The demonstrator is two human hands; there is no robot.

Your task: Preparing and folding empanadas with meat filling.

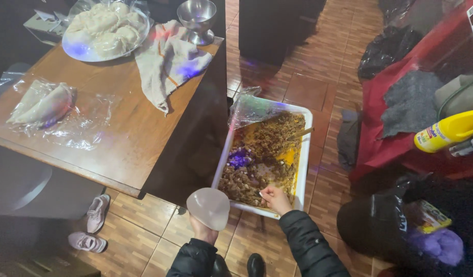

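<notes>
Filling step: left hand (203, 232) has a flat dough round (208, 208) in its grip, right hand (275, 198) pinching, probably, minced filling (262, 154) from the white tray (305, 169).

Yellow labelled bottle (448, 131) far right; colourful packet (432, 215) lower right.

The left hand (203, 232) holds a flat dough round (208, 208) just left of the white tray (304, 169); the right hand (275, 198) reaches into its minced filling (262, 159).

A home eating or food-preparing room, dimly lit. A brown wooden table (118, 123) bears a round plate of pale dough buns (105, 28) over reddish-brown floor tiles (308, 87). Pale sneakers (92, 225) lie beneath.
</notes>
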